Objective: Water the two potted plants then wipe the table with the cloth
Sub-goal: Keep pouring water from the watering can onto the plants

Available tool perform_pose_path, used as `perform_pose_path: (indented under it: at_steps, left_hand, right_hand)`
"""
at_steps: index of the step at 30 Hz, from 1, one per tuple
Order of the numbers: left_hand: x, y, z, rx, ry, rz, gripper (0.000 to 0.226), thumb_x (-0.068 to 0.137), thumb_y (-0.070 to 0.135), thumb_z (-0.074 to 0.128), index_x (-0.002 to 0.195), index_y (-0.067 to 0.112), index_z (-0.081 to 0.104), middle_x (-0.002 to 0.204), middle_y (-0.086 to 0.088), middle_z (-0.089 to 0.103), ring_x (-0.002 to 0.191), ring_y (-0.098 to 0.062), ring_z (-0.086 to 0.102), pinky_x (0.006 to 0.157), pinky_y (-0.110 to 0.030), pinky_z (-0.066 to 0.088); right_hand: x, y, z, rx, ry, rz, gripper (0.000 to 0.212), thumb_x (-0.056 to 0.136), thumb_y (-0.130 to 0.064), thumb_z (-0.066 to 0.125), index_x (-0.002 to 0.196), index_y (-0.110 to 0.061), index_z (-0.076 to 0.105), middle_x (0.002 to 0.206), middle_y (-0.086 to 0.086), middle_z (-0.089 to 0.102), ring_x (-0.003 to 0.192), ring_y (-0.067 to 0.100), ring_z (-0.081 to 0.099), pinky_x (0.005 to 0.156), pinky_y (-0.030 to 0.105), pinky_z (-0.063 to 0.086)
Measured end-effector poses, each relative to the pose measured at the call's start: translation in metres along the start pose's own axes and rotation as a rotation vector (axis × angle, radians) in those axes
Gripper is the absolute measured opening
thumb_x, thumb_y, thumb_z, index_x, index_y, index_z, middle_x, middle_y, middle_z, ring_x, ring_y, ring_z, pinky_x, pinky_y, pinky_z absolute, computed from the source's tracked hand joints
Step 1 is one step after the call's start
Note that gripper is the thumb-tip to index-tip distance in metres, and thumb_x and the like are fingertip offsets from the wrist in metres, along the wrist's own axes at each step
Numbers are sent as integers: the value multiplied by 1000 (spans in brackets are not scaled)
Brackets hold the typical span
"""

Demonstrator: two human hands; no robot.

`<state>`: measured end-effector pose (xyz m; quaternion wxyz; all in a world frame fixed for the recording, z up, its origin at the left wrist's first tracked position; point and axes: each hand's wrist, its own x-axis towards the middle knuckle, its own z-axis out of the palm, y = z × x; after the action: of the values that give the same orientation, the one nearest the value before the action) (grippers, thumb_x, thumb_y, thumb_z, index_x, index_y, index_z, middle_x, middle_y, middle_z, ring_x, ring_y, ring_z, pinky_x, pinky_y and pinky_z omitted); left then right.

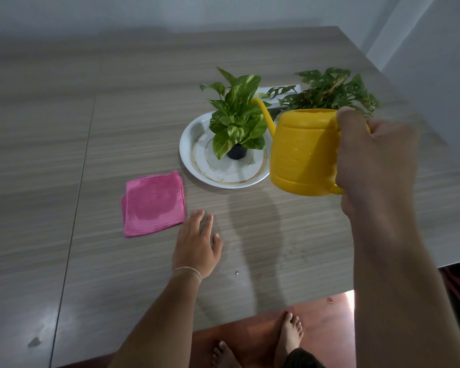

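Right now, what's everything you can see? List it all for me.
table: one, grey wood-grain, fills the view
cloth: one, pink, folded, with a darker patch, flat on the table left of the plate
plate: one, white with gold rings, under the nearer plant
variegated plant: one, green-yellow, in a dark pot on the plate
second plant: one, dark green, behind the can
watering can: one, yellow, held above the table, spout towards the plants
left hand: flat on the table beside the cloth
right hand: grips the can's handle
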<state>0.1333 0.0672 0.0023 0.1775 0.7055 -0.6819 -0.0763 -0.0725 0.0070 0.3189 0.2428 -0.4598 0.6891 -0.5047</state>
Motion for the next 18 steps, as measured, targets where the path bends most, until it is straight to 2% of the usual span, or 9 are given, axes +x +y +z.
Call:
perform_pose_path:
  at_steps: [2,5,8,10,12,15,18]
  left_hand:
    - [0,0,0,0,-2,0,55,94,35,45,137,5,59,145,-20,52,139,-38,46,114,-52,42]
    - [0,0,0,-5,0,1,54,93,35,46,137,5,59,144,-20,53,138,-39,47,113,-53,43]
    - [0,0,0,-10,4,-2,54,93,35,46,136,5,60,143,-20,53,137,-38,48,112,-52,44]
    - [0,0,0,-8,3,1,54,93,35,46,136,6,59,144,-20,53,137,-38,48,112,-52,44]
    - [0,0,0,-4,0,2,54,93,35,45,136,6,59,144,-20,52,138,-38,47,112,-52,44]
    - [0,-1,0,-6,-5,-3,53,93,35,46,137,8,59,145,-18,51,139,-37,47,113,-51,43]
    - [-1,-1,2,-10,-5,-3,52,93,35,48,137,8,58,146,-18,51,140,-36,46,114,-50,42]
  right_hand:
    - [1,-3,1,11,11,-16,42,94,-36,60,64,-13,42,60,9,27,53,19,25,44,29,15]
    - [-1,-3,0,20,0,-3,44,94,-36,61,62,-14,41,61,10,27,54,20,26,45,29,15]
    - [-5,2,-1,20,-41,26,51,95,-38,61,57,-22,32,50,-5,24,50,15,25,46,27,18]
    - [-7,7,-1,11,-48,41,49,96,-38,62,60,-15,38,50,-5,24,50,13,26,50,28,21]
    - [-8,11,-2,-11,-38,36,50,96,-37,62,64,-5,42,54,-1,26,51,13,27,48,26,21]
    - [-7,9,-2,-31,-26,29,46,96,-37,61,62,-13,40,51,-5,24,48,12,23,47,27,20]
    - [-3,4,-1,-7,-16,41,52,95,-38,60,57,-20,30,42,-9,19,44,11,20,49,27,19]
